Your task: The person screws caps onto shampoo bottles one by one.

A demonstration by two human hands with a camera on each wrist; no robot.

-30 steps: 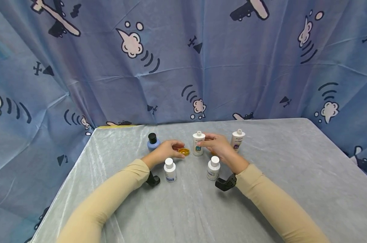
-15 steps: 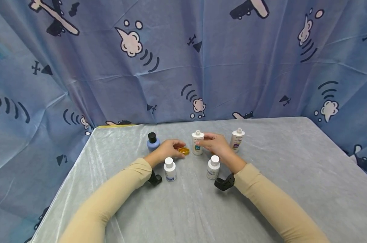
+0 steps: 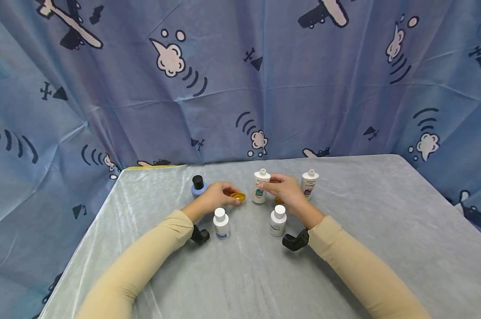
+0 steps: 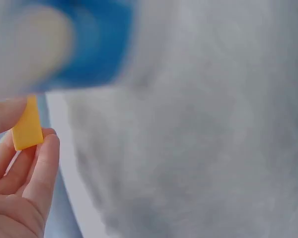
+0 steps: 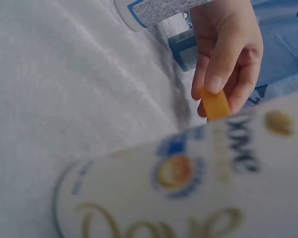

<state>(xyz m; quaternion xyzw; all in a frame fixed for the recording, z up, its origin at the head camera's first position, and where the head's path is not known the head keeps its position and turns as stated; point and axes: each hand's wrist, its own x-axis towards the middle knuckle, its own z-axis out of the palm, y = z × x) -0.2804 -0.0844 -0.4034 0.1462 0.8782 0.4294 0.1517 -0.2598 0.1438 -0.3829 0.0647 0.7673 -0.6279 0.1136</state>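
Note:
My left hand [image 3: 218, 196] pinches a small yellow cap [image 3: 238, 196], hollow side showing. In the left wrist view the thumb and fingers grip the same cap [image 4: 27, 130]; a blurred white and blue container fills the top left. My right hand [image 3: 286, 191] grips a white bottle [image 3: 260, 188] with a bare, capless neck and a teal label mark. Another yellow piece [image 3: 279, 200] shows partly under the right palm. The right wrist view shows my left hand [image 5: 228, 54] with the cap; the right hand is not visible there.
Two small white bottles stand nearer me, left [image 3: 221, 227] and right [image 3: 277, 223]. A blue bottle [image 3: 199, 188] with a black lid stands behind the left hand. Another capless white bottle [image 3: 308, 182] stands beyond the right hand. In the right wrist view, a close Dove-lettered bottle [image 5: 164, 183] blocks the lower part.
The cap in my left hand has tilted and shifted slightly left. The bottle in my right hand has moved a little to the right. The view has shifted slightly.

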